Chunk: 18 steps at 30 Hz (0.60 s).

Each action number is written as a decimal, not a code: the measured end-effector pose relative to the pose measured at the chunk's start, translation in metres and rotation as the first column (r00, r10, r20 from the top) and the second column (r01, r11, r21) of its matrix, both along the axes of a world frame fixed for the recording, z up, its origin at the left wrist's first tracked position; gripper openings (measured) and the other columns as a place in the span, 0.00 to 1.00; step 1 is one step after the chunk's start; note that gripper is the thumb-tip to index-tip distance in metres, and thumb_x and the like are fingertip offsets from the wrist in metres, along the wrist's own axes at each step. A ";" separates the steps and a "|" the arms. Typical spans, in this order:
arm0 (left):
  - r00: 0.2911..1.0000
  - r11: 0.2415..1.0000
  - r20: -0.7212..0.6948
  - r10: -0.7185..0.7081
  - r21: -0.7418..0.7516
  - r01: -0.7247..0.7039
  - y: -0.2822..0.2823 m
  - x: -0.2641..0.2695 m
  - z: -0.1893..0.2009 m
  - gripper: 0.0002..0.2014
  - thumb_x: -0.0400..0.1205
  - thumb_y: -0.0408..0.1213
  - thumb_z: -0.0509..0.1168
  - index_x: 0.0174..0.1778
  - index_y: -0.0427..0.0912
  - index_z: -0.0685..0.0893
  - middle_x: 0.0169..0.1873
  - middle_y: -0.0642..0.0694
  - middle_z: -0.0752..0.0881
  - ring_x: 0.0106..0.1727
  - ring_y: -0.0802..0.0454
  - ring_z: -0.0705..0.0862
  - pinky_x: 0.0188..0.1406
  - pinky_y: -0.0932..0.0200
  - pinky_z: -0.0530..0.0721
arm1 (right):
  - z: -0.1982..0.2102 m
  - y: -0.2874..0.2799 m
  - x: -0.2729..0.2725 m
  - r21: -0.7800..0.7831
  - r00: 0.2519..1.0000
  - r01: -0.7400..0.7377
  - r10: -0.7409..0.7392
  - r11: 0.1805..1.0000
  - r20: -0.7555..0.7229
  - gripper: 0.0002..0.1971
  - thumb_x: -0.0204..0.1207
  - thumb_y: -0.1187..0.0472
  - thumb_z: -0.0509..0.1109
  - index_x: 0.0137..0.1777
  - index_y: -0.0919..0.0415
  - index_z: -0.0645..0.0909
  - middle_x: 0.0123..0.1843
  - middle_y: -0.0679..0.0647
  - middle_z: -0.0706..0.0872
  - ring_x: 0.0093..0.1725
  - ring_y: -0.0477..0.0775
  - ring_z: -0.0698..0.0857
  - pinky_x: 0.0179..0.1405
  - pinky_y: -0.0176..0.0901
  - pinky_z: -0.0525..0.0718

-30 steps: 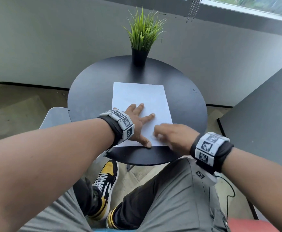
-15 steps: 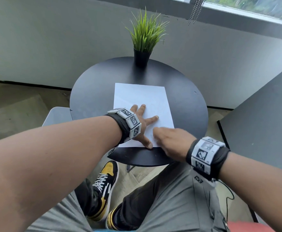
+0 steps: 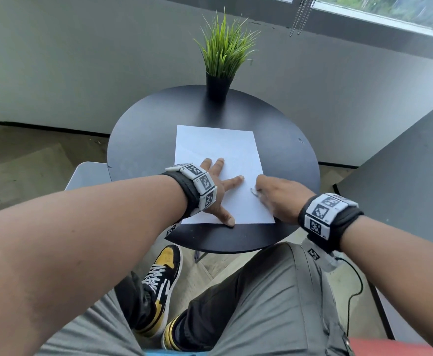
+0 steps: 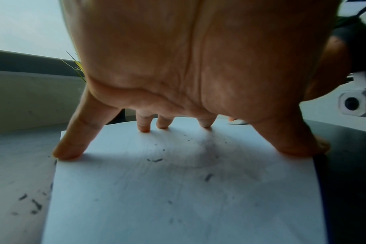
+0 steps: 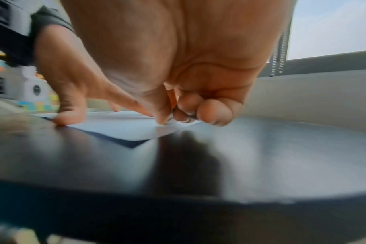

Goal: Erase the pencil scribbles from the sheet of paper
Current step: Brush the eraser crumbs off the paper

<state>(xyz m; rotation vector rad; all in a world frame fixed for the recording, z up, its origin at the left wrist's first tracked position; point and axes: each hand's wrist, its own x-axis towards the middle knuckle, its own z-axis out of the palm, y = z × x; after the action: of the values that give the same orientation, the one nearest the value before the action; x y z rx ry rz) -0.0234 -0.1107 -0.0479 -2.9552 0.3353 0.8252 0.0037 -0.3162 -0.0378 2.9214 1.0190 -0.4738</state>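
Paper [image 3: 218, 160]: a white sheet lying flat on the table [image 3: 138, 150], its near edge close to the table's near rim, its long sides running away from the person.
Left hand [image 3: 216, 191]: spread wide on the near left part of the paper; in the left wrist view the fingertips [image 4: 143, 128] and thumb press down with the palm arched above the sheet. Fingers straight, gripping nothing.
Right hand [image 3: 277, 199]: at the paper's right edge, near the near right corner, fingers curled under. In the right wrist view the thumb and curled fingers [image 5: 184, 113] pinch something small against the sheet; it is mostly hidden and blurred, possibly an eraser, though I cannot tell for sure.
Marks [image 3: 253, 192]: a short dark pencil stroke shows on the paper just left of the right hand's fingers. Under the left palm the sheet carries a faint grey smudge [image 4: 201, 151].
Crumbs [image 4: 157, 160]: small dark flecks scattered on the paper below the left hand, with more on the table [image 4: 34, 204] just off the sheet's left edge.
Plant [image 3: 223, 50]: green grass in a black pot, upright at the table's far edge, well apart from the paper.
Table: round and black.
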 end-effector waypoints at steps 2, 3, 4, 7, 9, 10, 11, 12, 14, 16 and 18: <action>1.000 1.000 -0.007 0.003 0.005 -0.003 0.000 0.000 0.000 0.62 0.62 0.81 0.67 0.84 0.71 0.36 0.86 0.38 0.33 0.85 0.28 0.38 0.78 0.21 0.58 | 0.004 0.001 -0.019 -0.025 0.991 -0.137 0.136 0.990 -0.013 0.06 0.87 0.52 0.54 0.50 0.53 0.64 0.47 0.50 0.77 0.44 0.62 0.78 0.45 0.48 0.76; 1.000 1.000 -0.009 0.005 0.003 -0.005 0.000 0.000 0.000 0.62 0.62 0.81 0.67 0.85 0.71 0.36 0.86 0.38 0.33 0.86 0.28 0.37 0.78 0.21 0.58 | 0.003 0.004 -0.034 -0.014 0.974 -0.219 0.218 0.976 -0.067 0.05 0.86 0.54 0.55 0.51 0.52 0.64 0.46 0.49 0.75 0.42 0.59 0.76 0.42 0.47 0.72; 1.000 1.000 -0.010 0.006 -0.002 -0.006 0.001 -0.001 0.001 0.62 0.62 0.81 0.67 0.85 0.71 0.36 0.86 0.39 0.32 0.86 0.29 0.37 0.78 0.20 0.58 | 0.003 0.006 -0.044 -0.006 0.956 -0.265 0.262 0.964 -0.128 0.05 0.86 0.53 0.54 0.51 0.53 0.65 0.46 0.49 0.75 0.40 0.59 0.75 0.41 0.49 0.72; 1.000 1.000 -0.004 0.007 -0.011 -0.007 0.002 -0.003 0.002 0.63 0.63 0.82 0.66 0.86 0.68 0.36 0.87 0.42 0.32 0.87 0.33 0.37 0.75 0.17 0.57 | 0.007 0.007 -0.018 -0.029 0.993 -0.110 0.109 0.993 -0.034 0.09 0.87 0.50 0.52 0.51 0.54 0.65 0.46 0.50 0.78 0.43 0.62 0.79 0.45 0.53 0.79; 1.000 1.000 0.005 0.018 -0.009 -0.018 0.004 -0.005 0.001 0.64 0.63 0.82 0.65 0.86 0.64 0.34 0.87 0.45 0.32 0.87 0.37 0.36 0.73 0.16 0.57 | 0.005 0.007 -0.005 -0.009 0.999 -0.043 0.043 0.999 0.018 0.09 0.87 0.50 0.52 0.48 0.54 0.62 0.47 0.53 0.79 0.45 0.64 0.80 0.46 0.53 0.80; 1.000 1.000 0.007 0.029 -0.009 -0.028 0.005 -0.007 0.000 0.65 0.63 0.83 0.65 0.87 0.62 0.34 0.87 0.46 0.31 0.88 0.39 0.36 0.73 0.15 0.58 | 0.003 0.013 -0.012 0.005 0.995 -0.097 0.097 0.995 0.011 0.07 0.86 0.51 0.53 0.48 0.52 0.61 0.47 0.52 0.79 0.46 0.64 0.81 0.45 0.52 0.79; 0.999 0.999 0.010 0.036 -0.010 -0.036 0.006 -0.007 -0.001 0.66 0.63 0.83 0.65 0.87 0.61 0.34 0.87 0.48 0.31 0.88 0.41 0.35 0.73 0.15 0.58 | 0.001 0.021 -0.023 -0.003 0.987 -0.162 0.162 0.987 -0.017 0.06 0.85 0.53 0.55 0.49 0.51 0.62 0.47 0.51 0.78 0.47 0.64 0.81 0.44 0.51 0.77; 0.999 0.999 0.014 0.039 -0.012 -0.039 0.008 -0.007 -0.002 0.66 0.63 0.83 0.65 0.87 0.59 0.34 0.87 0.49 0.31 0.88 0.42 0.35 0.73 0.14 0.59 | -0.002 0.028 -0.034 0.012 0.968 -0.246 0.246 0.969 -0.056 0.05 0.85 0.53 0.56 0.49 0.51 0.63 0.47 0.50 0.77 0.47 0.63 0.81 0.42 0.50 0.76; 0.999 0.999 0.023 0.039 -0.025 -0.038 0.009 -0.007 -0.004 0.68 0.62 0.83 0.65 0.88 0.55 0.34 0.87 0.49 0.31 0.88 0.43 0.36 0.72 0.15 0.59 | -0.001 0.033 -0.027 -0.019 0.974 -0.216 0.214 0.976 -0.079 0.06 0.86 0.53 0.56 0.50 0.53 0.64 0.49 0.52 0.80 0.48 0.62 0.81 0.41 0.49 0.73; 0.999 0.998 0.031 0.043 -0.038 -0.042 0.010 -0.007 -0.006 0.70 0.61 0.84 0.64 0.88 0.53 0.34 0.87 0.50 0.32 0.88 0.45 0.36 0.70 0.14 0.59 | 0.000 0.034 0.003 -0.045 0.999 -0.040 0.040 0.998 -0.005 0.09 0.87 0.50 0.53 0.49 0.53 0.61 0.52 0.56 0.83 0.47 0.64 0.81 0.42 0.50 0.75; 0.998 0.998 0.028 0.048 -0.046 -0.046 0.011 -0.008 -0.007 0.70 0.60 0.85 0.63 0.88 0.52 0.34 0.87 0.52 0.31 0.88 0.46 0.36 0.71 0.14 0.59 | -0.003 0.038 0.015 -0.038 0.999 -0.020 0.021 0.999 0.026 0.06 0.86 0.52 0.54 0.51 0.53 0.62 0.55 0.59 0.83 0.47 0.65 0.81 0.45 0.54 0.80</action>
<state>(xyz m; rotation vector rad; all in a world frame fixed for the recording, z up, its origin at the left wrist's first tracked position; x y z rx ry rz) -0.0311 -0.0994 -0.0548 -3.0248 0.2881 0.7896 0.0191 -0.2778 -0.0405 2.8730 1.0243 -0.4470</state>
